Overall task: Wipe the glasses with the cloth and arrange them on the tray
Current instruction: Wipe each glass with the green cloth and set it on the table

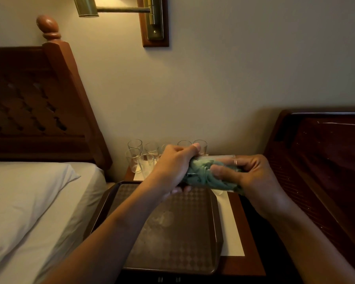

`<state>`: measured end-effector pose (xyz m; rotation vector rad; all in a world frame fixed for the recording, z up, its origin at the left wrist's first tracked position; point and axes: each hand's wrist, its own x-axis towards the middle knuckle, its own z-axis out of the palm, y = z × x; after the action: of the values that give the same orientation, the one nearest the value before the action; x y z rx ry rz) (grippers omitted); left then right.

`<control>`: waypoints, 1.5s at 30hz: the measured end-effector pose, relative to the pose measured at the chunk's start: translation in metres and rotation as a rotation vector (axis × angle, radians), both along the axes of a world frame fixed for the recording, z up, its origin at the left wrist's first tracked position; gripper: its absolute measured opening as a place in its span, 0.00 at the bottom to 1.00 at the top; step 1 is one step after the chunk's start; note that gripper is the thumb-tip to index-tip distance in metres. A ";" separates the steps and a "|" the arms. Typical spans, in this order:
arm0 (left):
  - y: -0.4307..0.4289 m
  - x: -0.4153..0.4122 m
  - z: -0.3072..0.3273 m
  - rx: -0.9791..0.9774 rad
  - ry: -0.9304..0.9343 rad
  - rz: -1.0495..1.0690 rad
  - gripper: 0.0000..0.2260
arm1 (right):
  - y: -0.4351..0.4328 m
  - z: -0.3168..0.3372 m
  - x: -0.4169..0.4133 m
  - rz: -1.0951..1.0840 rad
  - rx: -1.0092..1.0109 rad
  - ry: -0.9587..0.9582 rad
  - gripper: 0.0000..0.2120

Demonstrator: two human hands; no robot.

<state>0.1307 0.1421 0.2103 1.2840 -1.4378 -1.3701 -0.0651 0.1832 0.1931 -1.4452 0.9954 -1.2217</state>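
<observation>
Although half hidden in the green cloth point(201, 175), plainly there between the two sets of fingers: one clear glass point(220, 157), lying on its side, above the far edge of the tray point(217, 222). Left hand point(172, 165) curled round the bunched cloth, thumb on top, fingertips tucked beneath. Right hand point(252, 175) curled round the glass, thumb pressing cloth against its wall; cannot tell rim end from base end. Thin-walled and light by the look, probably brittle, and slick wherever bare; cloth soft, limp, good for grip. Best held round the body with fingers spread, never squeezed at the rim; safer kept low over the tray while twisting. Beyond the left knuckles, a cluster of upright glasses point(134, 145) on the nightstand point(252, 261), packed close, so easily knocked when reaching past. No glass seen standing on the tray below the wrists
</observation>
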 end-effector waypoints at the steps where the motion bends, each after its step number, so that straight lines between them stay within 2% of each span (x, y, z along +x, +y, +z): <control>1: 0.000 -0.002 -0.006 -0.168 0.039 0.020 0.19 | 0.000 0.001 0.000 0.017 0.151 -0.104 0.19; 3: -0.002 0.000 -0.017 -0.526 0.050 0.029 0.16 | 0.000 0.002 -0.003 0.032 0.424 -0.294 0.14; 5: -0.005 0.005 -0.024 -0.831 -0.009 0.024 0.16 | 0.002 0.002 -0.005 0.029 0.570 -0.398 0.14; 7: -0.005 0.007 -0.029 -1.033 -0.079 0.038 0.16 | 0.003 0.001 -0.006 0.075 0.583 -0.445 0.14; 8: -0.005 0.007 -0.030 -1.049 -0.075 0.040 0.16 | 0.004 0.002 -0.006 0.133 0.532 -0.425 0.14; 10: -0.002 0.004 -0.027 -0.851 0.033 0.024 0.16 | 0.005 0.002 -0.008 0.220 0.309 -0.214 0.12; 12: -0.001 0.003 -0.019 -0.449 0.123 0.019 0.16 | 0.001 0.002 -0.012 0.206 -0.018 0.062 0.14; 14: -0.005 0.008 -0.010 -0.052 0.041 -0.018 0.19 | -0.004 0.001 -0.016 0.152 -0.364 0.277 0.11; 15: -0.006 0.012 -0.006 0.099 -0.011 -0.060 0.21 | -0.006 -0.003 -0.019 0.073 -0.618 0.459 0.12; 17: -0.010 0.020 0.001 0.274 -0.042 -0.152 0.21 | -0.009 -0.010 -0.020 -0.144 -1.124 0.932 0.14; 18: -0.011 0.021 0.004 0.314 -0.033 -0.180 0.21 | -0.010 -0.014 -0.020 -0.210 -1.277 1.072 0.14; 19: -0.012 0.022 0.007 0.324 -0.037 -0.183 0.21 | -0.011 -0.018 -0.019 -0.251 -1.342 1.121 0.13; 20: -0.013 0.020 0.008 0.301 -0.055 -0.156 0.21 | -0.013 -0.022 -0.017 -0.269 -1.339 1.084 0.13; 21: -0.013 0.017 0.007 0.240 -0.068 -0.106 0.21 | -0.013 -0.024 -0.015 -0.258 -1.253 0.971 0.13; 22: -0.012 0.012 0.005 0.147 -0.062 -0.046 0.20 | -0.014 -0.025 -0.011 -0.226 -1.082 0.783 0.14; 23: -0.010 0.008 0.001 0.020 -0.033 0.014 0.19 | -0.012 -0.025 -0.006 -0.183 -0.850 0.555 0.14; 25: -0.004 0.002 -0.011 -0.351 0.012 0.096 0.16 | -0.010 -0.019 0.004 -0.070 -0.277 0.137 0.14; 27: -0.002 0.002 -0.024 -0.801 -0.088 0.130 0.13 | -0.009 -0.013 0.008 -0.002 0.170 -0.136 0.13; 29: -0.005 0.004 -0.038 -1.149 -0.220 0.160 0.11 | -0.009 -0.007 0.009 0.014 0.362 -0.265 0.15; 31: -0.007 0.002 -0.054 -1.274 -0.226 0.254 0.12 | -0.007 -0.001 0.011 -0.057 0.393 -0.338 0.18; 33: -0.007 -0.002 -0.065 -1.149 -0.113 0.385 0.14 | -0.005 -0.001 0.012 -0.225 0.301 -0.345 0.19; 35: -0.001 -0.008 -0.071 -0.859 0.102 0.538 0.16 | -0.002 0.001 0.011 -0.382 0.161 -0.350 0.17; 37: 0.006 -0.014 -0.072 -0.548 0.313 0.624 0.17 | 0.003 0.004 0.009 -0.421 0.053 -0.390 0.17; 39: 0.011 -0.021 -0.069 -0.291 0.468 0.602 0.19 | 0.007 0.005 0.011 -0.394 0.028 -0.390 0.16; 42: 0.016 -0.035 -0.063 -0.053 0.648 0.524 0.24 | 0.009 -0.004 0.018 -0.379 0.008 -0.228 0.11; 45: 0.023 -0.046 -0.061 0.003 0.667 0.463 0.23 | 0.011 -0.009 0.017 -0.347 -0.095 -0.006 0.23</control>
<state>0.0843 0.1649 0.1495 0.9428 -0.6367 -1.2977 -0.0486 0.1938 0.1846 -1.3758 1.2346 -1.5390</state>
